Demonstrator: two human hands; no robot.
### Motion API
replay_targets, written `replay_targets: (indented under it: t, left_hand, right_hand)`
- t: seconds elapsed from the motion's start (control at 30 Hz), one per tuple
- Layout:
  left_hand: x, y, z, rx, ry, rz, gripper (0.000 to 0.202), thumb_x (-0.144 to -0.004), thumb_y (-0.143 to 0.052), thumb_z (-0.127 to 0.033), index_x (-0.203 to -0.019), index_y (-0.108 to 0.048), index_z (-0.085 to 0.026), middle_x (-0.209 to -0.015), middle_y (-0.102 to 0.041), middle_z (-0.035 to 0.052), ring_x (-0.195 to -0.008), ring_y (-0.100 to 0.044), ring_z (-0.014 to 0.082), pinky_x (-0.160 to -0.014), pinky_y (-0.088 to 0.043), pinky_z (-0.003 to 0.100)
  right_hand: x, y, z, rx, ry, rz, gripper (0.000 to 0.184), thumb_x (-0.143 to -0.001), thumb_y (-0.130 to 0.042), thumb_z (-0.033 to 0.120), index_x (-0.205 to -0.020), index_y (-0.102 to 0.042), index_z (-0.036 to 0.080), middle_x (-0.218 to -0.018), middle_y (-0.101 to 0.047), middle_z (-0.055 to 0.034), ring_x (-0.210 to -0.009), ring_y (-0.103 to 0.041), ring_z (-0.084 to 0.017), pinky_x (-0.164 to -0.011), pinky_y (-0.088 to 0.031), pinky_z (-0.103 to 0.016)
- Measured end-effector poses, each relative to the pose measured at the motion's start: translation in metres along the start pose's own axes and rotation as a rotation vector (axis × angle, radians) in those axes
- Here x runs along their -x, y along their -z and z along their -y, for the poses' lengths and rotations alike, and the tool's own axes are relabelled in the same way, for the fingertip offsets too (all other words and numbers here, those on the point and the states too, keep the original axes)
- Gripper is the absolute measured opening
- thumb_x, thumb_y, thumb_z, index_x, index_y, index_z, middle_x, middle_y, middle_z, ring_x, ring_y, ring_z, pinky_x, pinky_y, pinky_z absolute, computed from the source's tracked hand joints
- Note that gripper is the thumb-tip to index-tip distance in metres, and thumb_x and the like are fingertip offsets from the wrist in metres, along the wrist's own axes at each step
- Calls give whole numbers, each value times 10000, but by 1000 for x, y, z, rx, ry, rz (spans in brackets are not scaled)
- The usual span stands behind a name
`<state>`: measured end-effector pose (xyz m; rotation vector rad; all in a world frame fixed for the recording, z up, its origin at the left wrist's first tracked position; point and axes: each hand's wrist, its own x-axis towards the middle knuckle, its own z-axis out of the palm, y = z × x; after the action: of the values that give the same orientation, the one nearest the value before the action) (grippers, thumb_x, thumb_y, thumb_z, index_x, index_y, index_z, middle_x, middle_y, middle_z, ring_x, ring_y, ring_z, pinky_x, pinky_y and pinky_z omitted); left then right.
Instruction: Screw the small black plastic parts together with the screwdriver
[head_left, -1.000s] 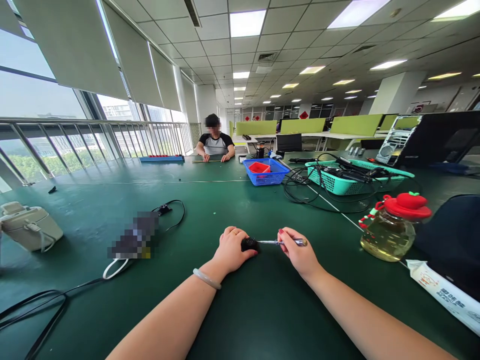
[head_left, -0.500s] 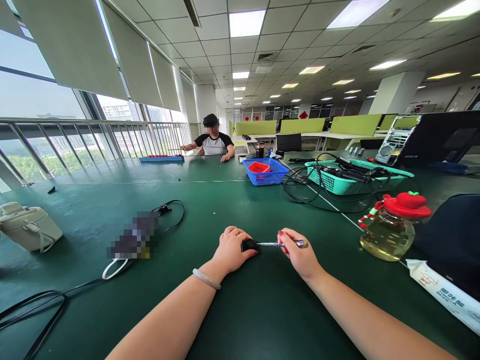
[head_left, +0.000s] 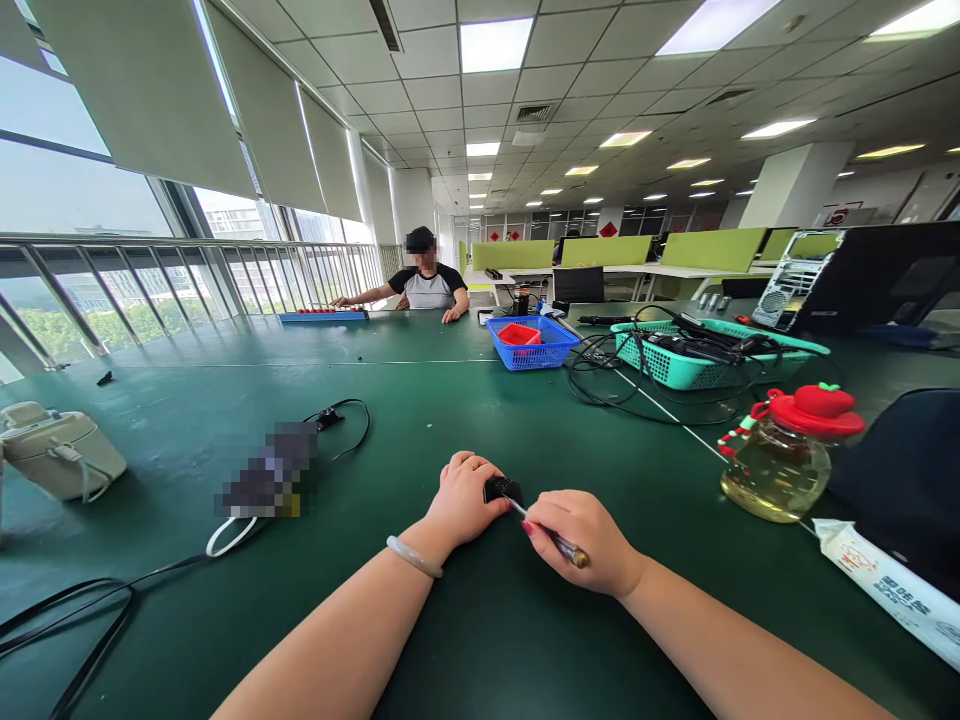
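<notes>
My left hand (head_left: 469,497) is closed round a small black block-like part (head_left: 501,489) and keeps it on the green table (head_left: 465,640). Its exact kind is too small to tell, and my fingers cover its left side. In my right hand (head_left: 592,540) is a screwdriver (head_left: 568,550) with a thin metal shaft and a yellowish handle end. The shaft slants up and left, and its tip meets the black part near my left thumb.
Ahead are a blue basket (head_left: 551,355) with a red tray and a teal basket (head_left: 679,375) of black cables. A red-lidded jar (head_left: 776,480) and white packet (head_left: 892,590) lie right; a beige bag (head_left: 64,460) and phone-like item (head_left: 270,470) left. A person (head_left: 431,285) sits opposite.
My right hand has moved toward me and turned, so the screwdriver now slants instead of lying level. My left hand stays put. The person opposite has reached further toward the blue rack.
</notes>
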<state>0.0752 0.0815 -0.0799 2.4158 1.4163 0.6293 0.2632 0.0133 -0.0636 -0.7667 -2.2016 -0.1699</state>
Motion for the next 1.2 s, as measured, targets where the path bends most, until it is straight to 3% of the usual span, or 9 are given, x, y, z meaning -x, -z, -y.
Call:
replay_targets:
  t: [0.17, 0.4, 1.2]
  left_hand:
    - [1, 1, -1, -3, -1, -10, 280, -772, -717, -368, -1031, -691, -265, -1182, -665, 45, -1311, -402, 306, -1119, -316, 511]
    - [0, 0, -1, -2, -3, -14, 282, -770, -721, -375, -1024, -691, -256, -1168, -670, 46, -1305, -402, 308, -1113, -318, 505]
    - [-2, -3, 4, -54, 23, -41, 279, -822, -661, -365, -1076, -685, -253, -1194, -655, 57, -1296, -404, 301, -1105, -325, 495]
  right_hand:
    - [1, -1, -1, 154, 117, 32, 244, -910, -446, 182, -685, -537, 209, -587, -523, 15, -523, -422, -121, -538, -291, -279]
    - [-1, 0, 1, 166, 191, 47, 243, -899, -459, 185, -672, -542, 203, -583, -518, 16, -521, -413, -118, -533, -279, -278]
    - [1, -5, 1, 272, 174, 281, 168, -854, -571, 235, -689, -566, 203, -653, -563, 12, -563, -453, -127, -553, -278, -286]
